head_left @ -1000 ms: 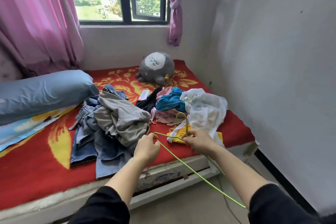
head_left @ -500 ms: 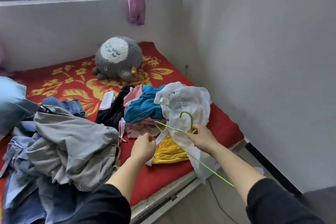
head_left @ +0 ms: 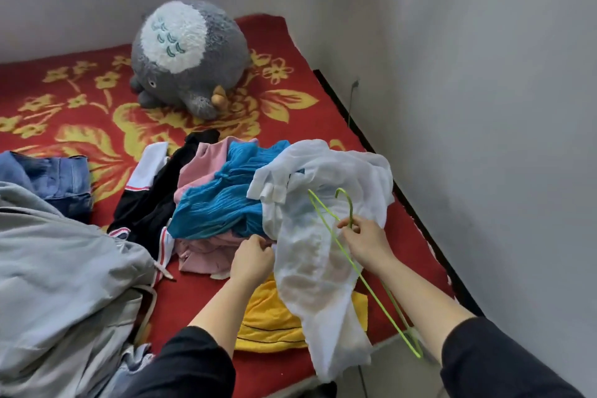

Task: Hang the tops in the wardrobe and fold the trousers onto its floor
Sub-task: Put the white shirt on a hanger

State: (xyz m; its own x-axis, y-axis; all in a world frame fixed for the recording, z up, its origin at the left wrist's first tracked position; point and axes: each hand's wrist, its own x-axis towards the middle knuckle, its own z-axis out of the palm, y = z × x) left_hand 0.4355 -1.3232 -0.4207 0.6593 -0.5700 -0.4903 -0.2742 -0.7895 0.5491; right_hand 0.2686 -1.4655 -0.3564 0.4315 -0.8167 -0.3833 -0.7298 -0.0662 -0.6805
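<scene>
One green hanger (head_left: 350, 210) is being pinched by the right hand (head_left: 366, 241) over the white top (head_left: 310, 265) lying on the bed (head_left: 290, 113). Fingers of the left hand (head_left: 252, 260) are being held curled at that top's edge; whether it is grasped cannot be told.

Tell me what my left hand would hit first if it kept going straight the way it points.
Probably the crumpled pink garment right in front of the left hand, then the blue ribbed knit top piled on it. The sheer white top lies just to the right; depth is unclear.
</scene>
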